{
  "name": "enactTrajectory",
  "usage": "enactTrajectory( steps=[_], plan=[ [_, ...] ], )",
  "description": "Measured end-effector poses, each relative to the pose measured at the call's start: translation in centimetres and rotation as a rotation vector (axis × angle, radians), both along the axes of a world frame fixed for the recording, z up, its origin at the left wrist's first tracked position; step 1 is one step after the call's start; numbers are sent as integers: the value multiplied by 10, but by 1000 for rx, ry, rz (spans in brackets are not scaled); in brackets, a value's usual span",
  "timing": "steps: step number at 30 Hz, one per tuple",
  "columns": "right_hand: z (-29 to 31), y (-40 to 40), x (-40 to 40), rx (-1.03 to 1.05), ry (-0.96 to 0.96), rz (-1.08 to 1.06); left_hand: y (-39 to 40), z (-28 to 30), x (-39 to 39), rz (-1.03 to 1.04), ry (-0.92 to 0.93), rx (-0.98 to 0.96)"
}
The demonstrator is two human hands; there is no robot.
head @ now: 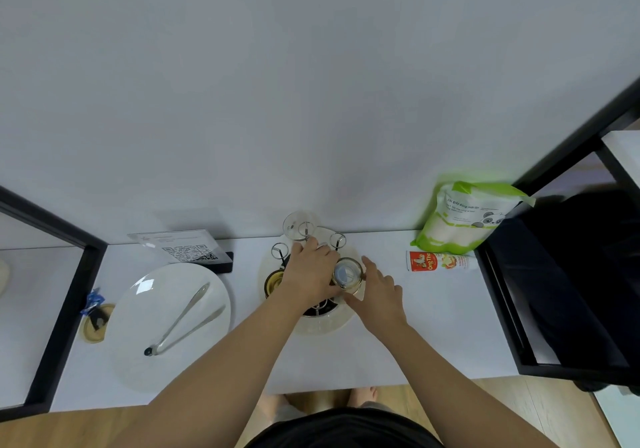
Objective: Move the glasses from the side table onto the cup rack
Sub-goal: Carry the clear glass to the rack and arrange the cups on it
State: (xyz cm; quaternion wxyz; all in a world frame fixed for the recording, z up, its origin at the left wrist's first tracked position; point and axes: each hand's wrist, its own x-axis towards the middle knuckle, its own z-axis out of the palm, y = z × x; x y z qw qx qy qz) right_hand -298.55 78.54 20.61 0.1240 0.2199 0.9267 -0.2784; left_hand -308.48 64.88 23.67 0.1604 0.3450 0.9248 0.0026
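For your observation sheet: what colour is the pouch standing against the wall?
Green and white pouch, clearest in the head view.

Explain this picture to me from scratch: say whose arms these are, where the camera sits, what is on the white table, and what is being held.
There is no machine here: a person works with two bare hands. The one picture comes from a wide-angle camera worn on their head, looking down, so the arms enter from the bottom.

In the middle of the white table stands a cup rack, wire prongs rising from a round base. The left hand and right hand meet at a glass, upside down over the rack; exactly which fingers grip it is hard to tell. Another glass already hangs at the back.

To the left lies a white plate with metal tongs and a QR code sign. To the right lie a green pouch and a red and white tube.
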Motion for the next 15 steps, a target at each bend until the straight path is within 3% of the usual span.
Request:
enactTrajectory(
  steps=[3, 5, 9, 12, 15],
  plan=[
    [4, 9, 0, -39, -10, 5, -10, 20, 5, 84, -67, 134],
    [7, 18, -2, -71, 18, -11, -22, 34, 7, 183, -77, 327],
    [22, 29, -22, -169, 247, -268, -52, 45, -7, 408, -32, 671],
    [42, 18, -54, -155, 342, -203, -69, 33, -26, 547, -82, 730],
    [55, -2, -88, -154, 303, -79, -73, 14, -40, 606, -150, 717]
  ],
)
